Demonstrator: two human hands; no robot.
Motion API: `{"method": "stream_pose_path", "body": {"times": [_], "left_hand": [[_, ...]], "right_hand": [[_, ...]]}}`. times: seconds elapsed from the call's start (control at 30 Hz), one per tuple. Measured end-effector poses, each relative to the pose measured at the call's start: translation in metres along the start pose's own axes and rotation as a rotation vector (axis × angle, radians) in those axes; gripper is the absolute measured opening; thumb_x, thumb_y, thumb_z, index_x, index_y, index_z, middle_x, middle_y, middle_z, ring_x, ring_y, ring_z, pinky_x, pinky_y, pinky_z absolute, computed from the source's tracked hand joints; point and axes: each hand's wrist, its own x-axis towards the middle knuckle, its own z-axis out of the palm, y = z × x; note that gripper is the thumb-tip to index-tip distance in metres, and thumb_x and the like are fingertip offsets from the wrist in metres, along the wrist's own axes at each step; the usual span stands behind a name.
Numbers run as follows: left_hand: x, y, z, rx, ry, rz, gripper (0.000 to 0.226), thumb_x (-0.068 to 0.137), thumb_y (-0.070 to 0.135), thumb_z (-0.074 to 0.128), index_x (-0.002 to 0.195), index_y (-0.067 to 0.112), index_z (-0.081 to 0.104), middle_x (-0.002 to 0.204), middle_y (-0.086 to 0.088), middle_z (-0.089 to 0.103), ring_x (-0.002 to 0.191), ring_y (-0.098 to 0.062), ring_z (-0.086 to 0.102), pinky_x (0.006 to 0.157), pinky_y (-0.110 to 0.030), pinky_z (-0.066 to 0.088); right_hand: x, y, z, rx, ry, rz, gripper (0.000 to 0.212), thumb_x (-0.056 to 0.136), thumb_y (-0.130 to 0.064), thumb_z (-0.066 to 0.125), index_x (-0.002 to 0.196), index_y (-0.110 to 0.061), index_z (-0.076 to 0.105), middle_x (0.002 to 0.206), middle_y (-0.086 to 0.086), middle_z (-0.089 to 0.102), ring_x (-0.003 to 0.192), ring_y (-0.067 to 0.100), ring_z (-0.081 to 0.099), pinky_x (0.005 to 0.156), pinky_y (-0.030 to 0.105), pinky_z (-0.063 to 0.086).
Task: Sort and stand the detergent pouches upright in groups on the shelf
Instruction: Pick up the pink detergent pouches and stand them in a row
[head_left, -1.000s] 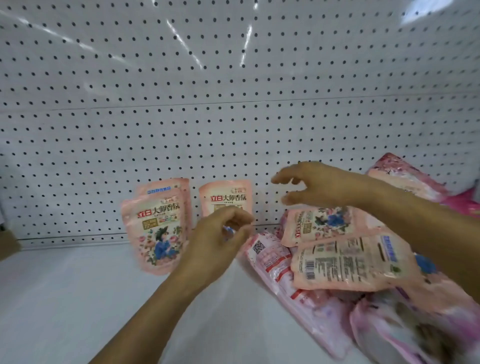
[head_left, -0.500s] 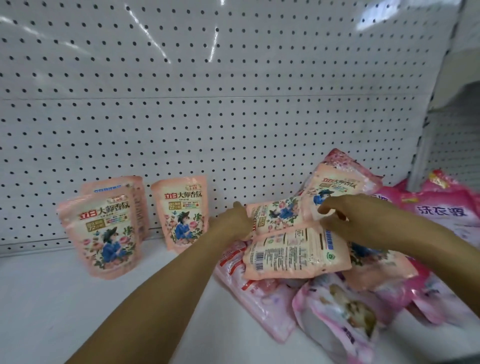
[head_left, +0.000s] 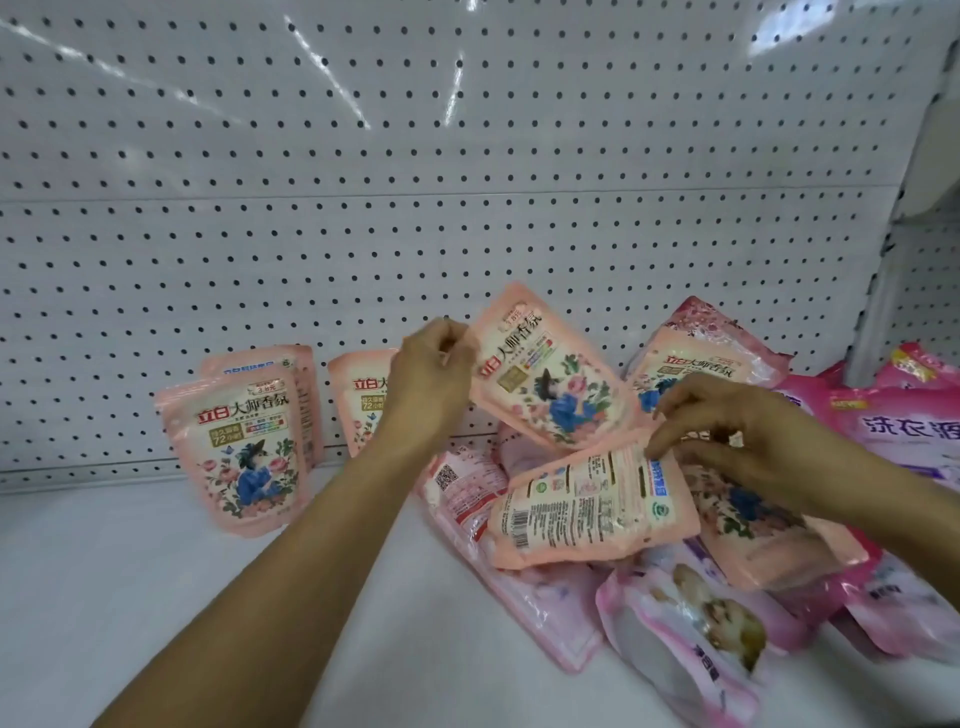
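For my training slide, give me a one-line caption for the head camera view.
Left hand lifts a peach pouch from the pile while right hand grips the back-facing pouch below.

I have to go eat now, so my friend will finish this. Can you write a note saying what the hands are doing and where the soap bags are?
Left hand: pinches the top corner of a peach pouch, lifted and tilted above the pile.
Right hand: fingers curled on the edge of a back-side-up pouch lying on the pile.
Done: three peach pouches stand against the pegboard: front one, one behind it, one partly hidden by the left hand.
Left: stand the lifted pouch beside them, then sort the heap, including the darker pink bags on the right.
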Motion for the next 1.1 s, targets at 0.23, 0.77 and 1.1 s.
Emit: {"method": "stream_pose_path", "body": {"times": [0.23, 0.77, 1.1], "left_hand": [[-0.016, 0.000, -0.113, 0.261, 0.256, 0.153, 0.013, 0.097, 0.022, 0.054, 0.091, 0.020, 0.066, 0.088, 0.012, 0.067, 0.086, -0.016, 0.068, 0.073, -0.032, 0.055], [-0.057, -0.070, -0.204, 0.370, 0.341, -0.077, 0.015, 0.097, 0.015, 0.053, 0.100, 0.021, 0.067, 0.091, 0.005, 0.071, 0.084, -0.012, 0.069, 0.076, -0.039, 0.059], [-0.073, -0.069, -0.197, 0.532, 0.468, 0.065, 0.034, 0.094, 0.020, 0.061, 0.128, 0.022, 0.056, 0.122, 0.004, 0.060, 0.112, -0.017, 0.057, 0.092, -0.041, 0.051]], "right_hand": [[0.028, -0.032, 0.007, 0.126, 0.130, -0.104, 0.019, 0.073, -0.046, 0.060, 0.081, -0.034, 0.073, 0.113, -0.027, 0.064, 0.102, 0.003, 0.060, 0.082, 0.021, 0.048], [0.156, -0.153, 0.083, 0.196, 0.027, -0.267, 0.009, 0.089, -0.009, 0.063, 0.089, -0.009, 0.072, 0.079, -0.008, 0.069, 0.065, -0.005, 0.060, 0.060, 0.008, 0.045], [0.152, -0.132, 0.105, 0.138, -0.047, -0.140, 0.041, 0.093, -0.026, 0.060, 0.134, -0.028, 0.052, 0.114, -0.006, 0.059, 0.099, 0.013, 0.058, 0.082, 0.024, 0.046]]}}
